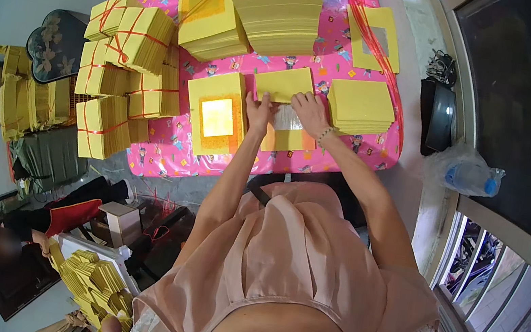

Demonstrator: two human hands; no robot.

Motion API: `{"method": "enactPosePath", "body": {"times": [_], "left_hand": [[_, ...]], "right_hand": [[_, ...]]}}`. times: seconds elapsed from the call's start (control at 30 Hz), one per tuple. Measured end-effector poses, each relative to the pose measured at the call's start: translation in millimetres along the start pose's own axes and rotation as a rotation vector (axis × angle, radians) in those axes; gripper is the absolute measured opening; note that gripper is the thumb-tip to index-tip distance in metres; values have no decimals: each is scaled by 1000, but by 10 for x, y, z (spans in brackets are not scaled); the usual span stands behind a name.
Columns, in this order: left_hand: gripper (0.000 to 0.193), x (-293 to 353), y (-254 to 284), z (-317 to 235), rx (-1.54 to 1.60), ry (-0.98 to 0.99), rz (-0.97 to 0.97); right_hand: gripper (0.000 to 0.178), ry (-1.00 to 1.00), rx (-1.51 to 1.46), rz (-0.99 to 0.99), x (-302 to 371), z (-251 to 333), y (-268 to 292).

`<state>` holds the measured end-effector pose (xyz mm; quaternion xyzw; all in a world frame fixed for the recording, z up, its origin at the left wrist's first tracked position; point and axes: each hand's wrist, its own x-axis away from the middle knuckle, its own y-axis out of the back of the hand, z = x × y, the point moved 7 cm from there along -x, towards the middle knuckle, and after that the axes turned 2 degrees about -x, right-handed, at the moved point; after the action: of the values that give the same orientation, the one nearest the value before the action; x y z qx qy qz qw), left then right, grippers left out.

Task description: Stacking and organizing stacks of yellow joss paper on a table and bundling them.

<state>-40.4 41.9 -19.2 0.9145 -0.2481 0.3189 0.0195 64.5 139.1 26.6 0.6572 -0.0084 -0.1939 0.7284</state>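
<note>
In front of me on the table a yellow paper sheet point(284, 85) is bent up along its near edge. Beneath it shows a sheet with a silver foil square point(286, 117) and an orange strip. My left hand point(257, 112) pinches the bent sheet's left corner between thumb and fingers. On its right part, my right hand point(311, 114) has its fingers curled over the near edge. Left of my hands lies a stack of yellow paper with a shiny gold square point(219, 118) on top. To the right sits a low stack of plain yellow paper point(361, 105).
Tall yellow paper stacks point(275, 20) stand at the back. Bundles tied with red string point(139, 37) are piled at the left. Red plastic ribbon point(382, 53) crosses the pink patterned tablecloth point(170, 162). A bagged bottle point(470, 177) is on the right ledge. Another person point(29, 234) handles yellow papers lower left.
</note>
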Motion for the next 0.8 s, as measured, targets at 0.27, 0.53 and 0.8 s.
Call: {"method": "enactPosePath", "body": {"times": [0.27, 0.53, 0.8], "left_hand": [[51, 299, 289, -372, 9, -316, -141], [40, 800, -579, -655, 97, -269, 264], [23, 597, -1443, -243, -381, -259, 487]], "right_hand": [[30, -243, -228, -283, -86, 132, 867], [33, -725, -825, -423, 448, -609, 1145], [35, -817, -596, -387, 1114, -1395, 1373]]}}
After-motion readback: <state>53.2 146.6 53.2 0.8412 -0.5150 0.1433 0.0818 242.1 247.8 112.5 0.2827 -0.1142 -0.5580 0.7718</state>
